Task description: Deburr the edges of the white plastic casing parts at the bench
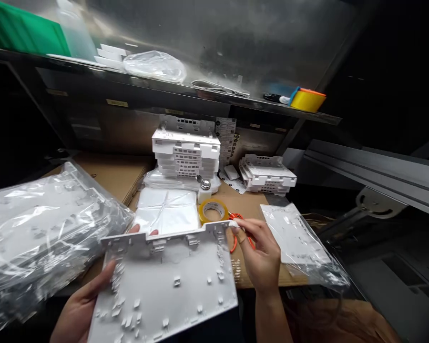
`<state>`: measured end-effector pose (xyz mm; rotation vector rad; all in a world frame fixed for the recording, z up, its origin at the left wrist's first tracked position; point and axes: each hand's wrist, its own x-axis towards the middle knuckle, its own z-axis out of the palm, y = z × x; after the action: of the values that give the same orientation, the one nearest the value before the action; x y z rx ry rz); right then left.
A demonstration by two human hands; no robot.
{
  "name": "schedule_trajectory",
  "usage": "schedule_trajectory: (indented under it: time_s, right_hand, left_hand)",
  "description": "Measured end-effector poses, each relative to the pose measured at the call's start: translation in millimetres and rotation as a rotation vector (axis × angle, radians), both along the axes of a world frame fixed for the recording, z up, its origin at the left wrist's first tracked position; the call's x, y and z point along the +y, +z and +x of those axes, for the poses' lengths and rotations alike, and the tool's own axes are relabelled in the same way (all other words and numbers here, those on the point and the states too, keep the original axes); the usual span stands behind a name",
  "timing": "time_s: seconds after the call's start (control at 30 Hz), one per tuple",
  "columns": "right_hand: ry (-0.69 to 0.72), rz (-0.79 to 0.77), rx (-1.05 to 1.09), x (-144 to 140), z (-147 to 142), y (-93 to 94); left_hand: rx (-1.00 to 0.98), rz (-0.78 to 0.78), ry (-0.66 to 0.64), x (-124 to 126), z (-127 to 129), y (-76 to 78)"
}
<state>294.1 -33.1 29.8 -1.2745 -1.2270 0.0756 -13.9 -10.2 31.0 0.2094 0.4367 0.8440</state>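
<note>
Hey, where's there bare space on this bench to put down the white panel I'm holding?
Bare cardboard lies left of the tall tray stack, behind the bagged parts. A smaller patch sits between the tape roll and the bagged plate. The middle is crowded.

Plastic tray (168, 286) sits nearest the viewer, held between both hands: left hand (82, 305) at its left edge, right hand (260, 257) at its far right corner. Left of tray, bagged parts (39, 233) lie on table (246, 202). Behind tray, flat bag packet (166, 214), with tape roll (213, 209) just right of it. Scissors (236, 228) lie under the right hand. Right of that hand, bagged panel (296, 238). Further back, tall tray stack (186, 150) and, to its right, low tray stack (268, 174). Shelf (164, 88) runs above, carrying crumpled bag (155, 65) at centre and second tape roll (306, 99) at right end.
</note>
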Motion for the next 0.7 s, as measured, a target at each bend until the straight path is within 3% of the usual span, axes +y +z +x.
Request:
schedule_trajectory:
  time_s: [0.13, 0.23, 0.37, 0.53, 0.7]
  right_hand:
    - [-0.067, -0.114, 0.026, 11, 1, -5.2]
    - [-0.022, -0.043, 0.008, 12, -16, 5.5]
    - [0.086, 0.124, -0.082, -2, -50, 34.8]
    - [0.145, 0.242, -0.121, -10, -76, 60.8]
    - [0.12, 0.224, -0.186, -3, -74, 61.7]
  left_hand:
    - [0.304, -0.051, 0.159, -10, 29, 26.2]
    - [0.405, 0.053, 0.241, -18, 57, 44.7]
    - [0.398, 0.238, 0.19, -25, 84, 63.1]
    - [0.475, 0.389, 0.171, -29, 99, 65.7]
    - [0.444, 0.407, 0.218, -31, 105, 60.9]
